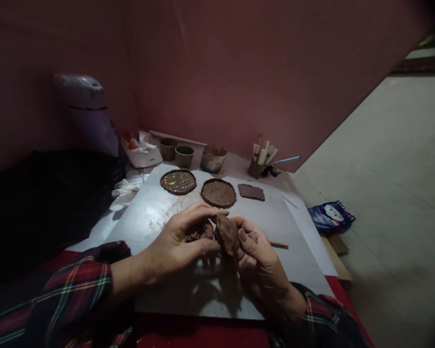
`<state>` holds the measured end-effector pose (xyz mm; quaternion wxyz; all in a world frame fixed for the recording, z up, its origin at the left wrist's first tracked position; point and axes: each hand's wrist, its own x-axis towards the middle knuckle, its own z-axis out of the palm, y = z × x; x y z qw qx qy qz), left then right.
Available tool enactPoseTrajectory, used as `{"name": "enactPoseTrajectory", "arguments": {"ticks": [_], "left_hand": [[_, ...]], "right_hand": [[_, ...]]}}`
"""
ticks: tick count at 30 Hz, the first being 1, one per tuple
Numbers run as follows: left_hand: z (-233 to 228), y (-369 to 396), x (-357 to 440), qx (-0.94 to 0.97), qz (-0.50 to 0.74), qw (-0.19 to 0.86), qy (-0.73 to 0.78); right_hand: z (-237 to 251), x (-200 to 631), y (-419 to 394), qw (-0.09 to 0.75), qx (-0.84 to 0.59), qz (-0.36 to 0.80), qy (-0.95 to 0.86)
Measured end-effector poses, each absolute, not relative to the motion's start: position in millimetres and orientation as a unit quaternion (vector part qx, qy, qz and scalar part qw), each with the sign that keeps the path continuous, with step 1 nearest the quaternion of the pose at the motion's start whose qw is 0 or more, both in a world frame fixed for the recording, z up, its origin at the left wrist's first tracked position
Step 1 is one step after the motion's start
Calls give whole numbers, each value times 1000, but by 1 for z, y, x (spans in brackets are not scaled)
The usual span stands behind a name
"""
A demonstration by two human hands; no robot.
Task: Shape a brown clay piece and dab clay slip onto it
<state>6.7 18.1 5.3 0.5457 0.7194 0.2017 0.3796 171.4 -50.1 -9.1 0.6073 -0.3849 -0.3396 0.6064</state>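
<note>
A rough brown clay lump (226,234) is up in both hands, nearer the wearer than the plain round brown clay disc with a raised rim (218,193), which serves as landmark. The right hand (255,249) pinches the lump between thumb and fingers. The left hand (188,234) curls in from the other side, its thumb and forefinger closed against the lump's edge, with crumbly brown clay (193,237) inside the curl.

Three flat pieces look already formed: the landmark disc; to its left, a round dark brown clay disc with yellow marks (178,182); to its right, a small rectangular brown clay slab (251,192). Only the left one bears yellow; the landmark and the slab are plain. The lump has an uneven outline and, as far as can be judged, is at an early stage of shaping.

All three lie on a white sheet (297,256) over the red worktop (203,332). A thin wooden stick (280,245) lies nearer and to the right of the landmark, untouched. Beyond it stand two dark round cups (184,157) and a stained tub (213,159); whether the discs are dry cannot be told.
</note>
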Motion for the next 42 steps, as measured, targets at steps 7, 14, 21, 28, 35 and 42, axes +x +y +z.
{"name": "enactPoseTrajectory", "arguments": {"ticks": [7,14,21,28,35,42], "left_hand": [[7,18,5,717,337,575,205],[7,16,5,702,327,598,206],[9,16,4,660,332,637,223],[4,18,2,674,342,624,199],[7,20,3,747,334,554,155],[7,22,3,751,338,553,126]], "right_hand": [[-8,172,-51,620,-365,609,-333],[-12,173,-51,639,-361,598,-323],[-13,174,-53,645,-352,598,-321],[-14,173,-53,654,-353,580,-333],[-18,174,-55,651,-368,545,-379],[-19,174,-54,652,-381,520,-399]]}}
